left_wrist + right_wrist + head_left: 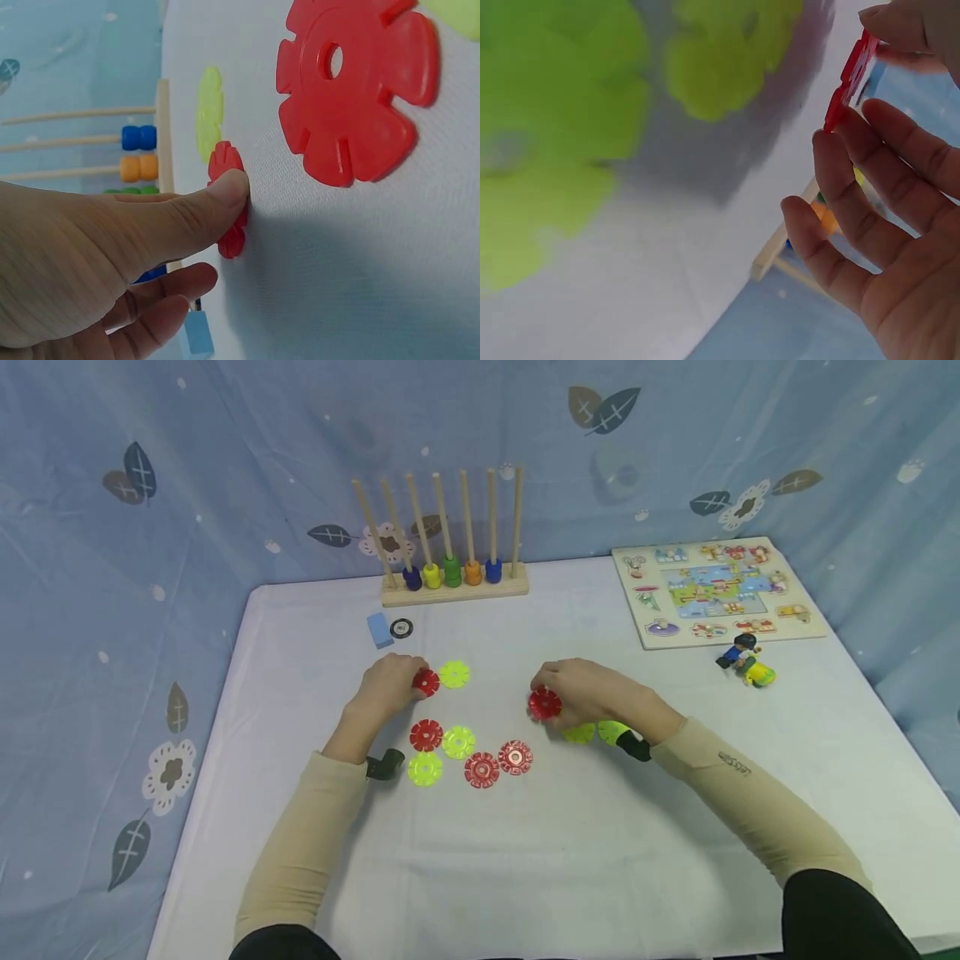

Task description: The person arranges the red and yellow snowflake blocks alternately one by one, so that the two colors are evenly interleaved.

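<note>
My left hand [387,687] pinches a red notched plastic disc [427,682] between thumb and fingers, close over the cloth. Just right of that disc lies a yellow-green disc [454,674]. In the left wrist view the held disc [229,161] is seen nearly edge-on, and another red disc [360,82] lies flat nearby. A second red disc [544,702] is held by my right hand [585,689], with its thumb and fingertips at the rim in the right wrist view. Beneath the right hand and wrist, two yellow-green discs [580,733] are partly hidden.
Several red and yellow-green discs [459,742] lie mid-table between the arms. At the back stands a wooden peg rack [455,596] with coloured beads. A blue block [379,631] and a black ring-shaped disc [401,628] lie before it. Back right are a puzzle board [652,639] and toy figures [756,672].
</note>
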Tool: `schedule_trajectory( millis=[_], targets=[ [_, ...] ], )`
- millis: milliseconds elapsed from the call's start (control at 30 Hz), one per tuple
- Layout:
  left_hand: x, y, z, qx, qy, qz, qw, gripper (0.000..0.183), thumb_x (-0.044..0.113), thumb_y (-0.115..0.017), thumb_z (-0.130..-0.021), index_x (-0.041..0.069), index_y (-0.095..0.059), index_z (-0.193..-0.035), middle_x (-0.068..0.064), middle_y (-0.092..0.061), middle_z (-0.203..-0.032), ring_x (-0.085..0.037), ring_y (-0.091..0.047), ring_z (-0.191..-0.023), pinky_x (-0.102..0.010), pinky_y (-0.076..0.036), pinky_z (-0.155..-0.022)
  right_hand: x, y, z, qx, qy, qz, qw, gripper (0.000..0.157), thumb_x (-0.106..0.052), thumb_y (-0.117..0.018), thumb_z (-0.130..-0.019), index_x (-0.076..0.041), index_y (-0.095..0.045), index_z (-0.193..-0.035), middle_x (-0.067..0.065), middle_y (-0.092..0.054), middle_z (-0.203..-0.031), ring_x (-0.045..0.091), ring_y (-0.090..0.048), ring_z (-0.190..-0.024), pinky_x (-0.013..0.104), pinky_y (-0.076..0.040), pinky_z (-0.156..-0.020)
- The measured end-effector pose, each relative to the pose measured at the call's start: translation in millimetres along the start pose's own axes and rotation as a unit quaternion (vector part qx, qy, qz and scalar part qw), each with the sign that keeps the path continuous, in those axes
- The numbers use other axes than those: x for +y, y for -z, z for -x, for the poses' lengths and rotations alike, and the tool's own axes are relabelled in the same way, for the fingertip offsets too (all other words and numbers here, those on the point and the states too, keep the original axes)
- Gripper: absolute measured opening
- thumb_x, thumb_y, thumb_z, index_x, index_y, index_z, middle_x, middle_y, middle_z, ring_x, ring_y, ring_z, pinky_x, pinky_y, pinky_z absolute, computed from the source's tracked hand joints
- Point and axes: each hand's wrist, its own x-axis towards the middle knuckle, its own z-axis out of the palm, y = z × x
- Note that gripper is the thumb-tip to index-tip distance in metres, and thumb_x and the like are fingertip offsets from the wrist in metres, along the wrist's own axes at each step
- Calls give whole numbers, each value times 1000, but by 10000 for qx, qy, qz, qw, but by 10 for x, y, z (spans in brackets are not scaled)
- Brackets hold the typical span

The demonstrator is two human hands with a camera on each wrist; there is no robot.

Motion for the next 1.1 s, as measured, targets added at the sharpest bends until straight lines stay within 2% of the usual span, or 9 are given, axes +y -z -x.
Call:
schedule_trajectory(
  millis=[100,267,467,700,1100],
  targets=[
    [5,8,-2,-19,16,-13,10000,46,13,-78,-80,7,-63,-123,-13,-69,-116,-30,-64,-111,-42,-52,-98,38,43,-249,26,-113,-187,9998,54,-36,-77,-77,-9,-62,-121,4,-66,-110,15,-61,-92,31,-55,-84],
    [-1,11,-1,-34,0,-39,10000,45,14,-78,-81,6,-63,-123,-13,-70,-115,-30,-64,-109,-42,-53,-96,23,74,-651,121,-5,-181,9998,52,-35,-76,-77,-7,-63,-119,5,-66,-107,17,-61,-93,33,-54,-85],
    [-5,3,0,-14,19,-69,10000,44,14,-78,-81,7,-64,-122,-12,-70,-115,-30,-65,-109,-42,-53,-96,-69,89,-929,-64,-57,-147,9999,52,-34,-76,-77,-8,-63,-120,6,-66,-109,18,-61,-95,33,-54,-87],
    [-11,14,7,19,-12,-117,9999,45,15,-78,-80,7,-64,-122,-12,-70,-116,-30,-65,-109,-42,-54,-95,-115,71,-1003,-68,-23,-331,9994,56,-32,-74,-81,-9,-59,-129,7,-65,-118,18,-62,-101,33,-53,-92],
    [-20,-10,-7,65,-20,-38,10000,43,16,-79,-80,7,-66,-119,-11,-71,-113,-28,-67,-106,-42,-54,-93,-77,7,-1018,75,220,-341,9992,49,-29,-74,-84,-9,-62,-127,6,-67,-117,17,-63,-101,33,-53,-94]
  ],
)
